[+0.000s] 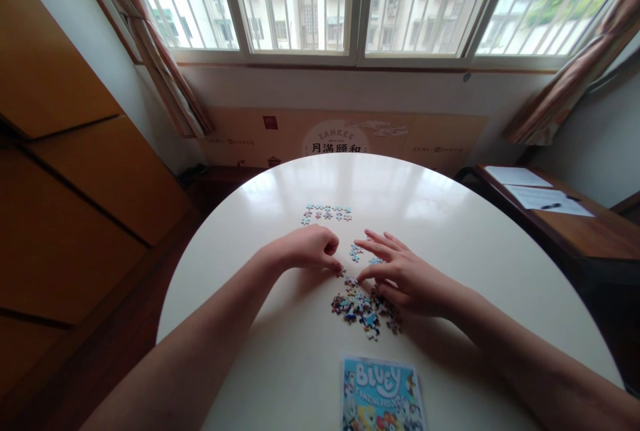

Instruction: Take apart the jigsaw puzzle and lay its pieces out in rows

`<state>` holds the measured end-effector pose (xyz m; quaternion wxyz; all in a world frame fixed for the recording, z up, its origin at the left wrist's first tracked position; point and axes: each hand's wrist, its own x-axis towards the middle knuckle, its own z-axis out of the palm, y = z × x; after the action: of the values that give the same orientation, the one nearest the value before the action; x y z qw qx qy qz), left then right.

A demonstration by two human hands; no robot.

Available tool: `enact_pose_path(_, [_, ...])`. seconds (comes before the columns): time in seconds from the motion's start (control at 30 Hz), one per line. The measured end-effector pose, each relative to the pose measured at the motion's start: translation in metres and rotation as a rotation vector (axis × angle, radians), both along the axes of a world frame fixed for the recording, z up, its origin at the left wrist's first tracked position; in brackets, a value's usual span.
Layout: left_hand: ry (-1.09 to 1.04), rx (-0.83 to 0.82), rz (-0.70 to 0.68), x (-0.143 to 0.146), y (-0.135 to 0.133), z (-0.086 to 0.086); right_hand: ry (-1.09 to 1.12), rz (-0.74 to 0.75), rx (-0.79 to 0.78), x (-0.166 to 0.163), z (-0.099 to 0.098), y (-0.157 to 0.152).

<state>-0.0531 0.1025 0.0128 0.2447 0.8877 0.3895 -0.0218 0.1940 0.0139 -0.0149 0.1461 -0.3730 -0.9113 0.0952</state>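
Note:
My left hand [307, 248] rests on the round white table [450, 218], fingers curled, its fingertips pinched at a small puzzle piece [341, 272] near the pile's top edge. My right hand [397, 271] lies with fingers stretched out flat over a few pale blue pieces [355, 252]. A heap of loose jigsaw pieces [363, 308] sits just below both hands. Farther back lies a joined strip of light blue pieces [326, 214]. The puzzle box [381, 394], blue with cartoon figures, is at the table's near edge.
A brown side desk [575, 224] with white papers [543, 194] and a pen stands to the right. Wooden cabinets [75, 171] line the left wall. Barred windows and curtains are behind the table, with a printed cardboard panel [345, 138] under the sill.

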Motion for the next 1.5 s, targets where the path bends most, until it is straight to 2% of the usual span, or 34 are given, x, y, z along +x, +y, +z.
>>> enact_pose_path(0.2, [0.017, 0.053, 0.039, -0.011, 0.004, 0.007, 0.036, -0.042, 0.029, 0.006, -0.005, 0.005])
enact_pose_path(0.43, [-0.028, 0.153, 0.048, -0.021, 0.005, 0.019, 0.033, 0.0, 0.034, 0.004, -0.004, 0.002])
enact_pose_path(0.6, [-0.015, 0.094, -0.04, -0.011, 0.0, 0.01, 0.009, 0.035, 0.024, 0.0, -0.002, -0.001])
enact_pose_path(0.77, [0.04, 0.059, -0.029, -0.005, -0.001, 0.002, 0.005, 0.013, 0.025, 0.0, -0.004, 0.0])
enact_pose_path(1.07, [0.083, 0.139, 0.004, 0.009, -0.007, -0.002, 0.016, -0.008, -0.008, 0.005, -0.003, 0.003])
enact_pose_path(1.3, [0.063, 0.268, 0.057, 0.025, -0.012, -0.013, 0.004, 0.0, 0.001, -0.003, -0.005, 0.001])
enact_pose_path(1.4, [0.016, 0.223, 0.065, 0.024, -0.012, -0.012, -0.01, -0.002, -0.002, -0.005, -0.009, 0.001])
enact_pose_path(1.5, [0.023, 0.156, 0.079, 0.015, -0.01, -0.001, 0.007, -0.045, 0.029, -0.001, -0.01, 0.003])
